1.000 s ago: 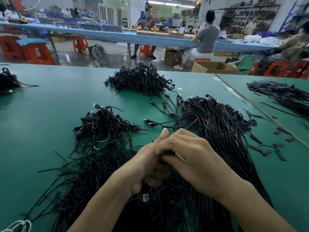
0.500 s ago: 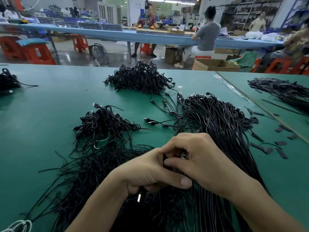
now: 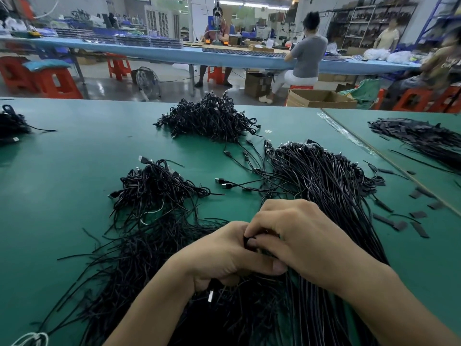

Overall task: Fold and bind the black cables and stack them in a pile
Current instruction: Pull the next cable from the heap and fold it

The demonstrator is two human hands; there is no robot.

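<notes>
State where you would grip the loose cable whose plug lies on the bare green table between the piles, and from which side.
Pinch the plug from above, probably from the left: it lies flat on the table, while its cord runs right into the heap of long cables.

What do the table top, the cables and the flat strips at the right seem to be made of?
Table top: matte green mat, perhaps rubber or vinyl; even colour, dull sheen. Cables: black plastic-looking jackets, slightly glossy, with metal plug tips that glint. Strips: flat matte black, possibly fabric binding tape; too small to tell.
</notes>
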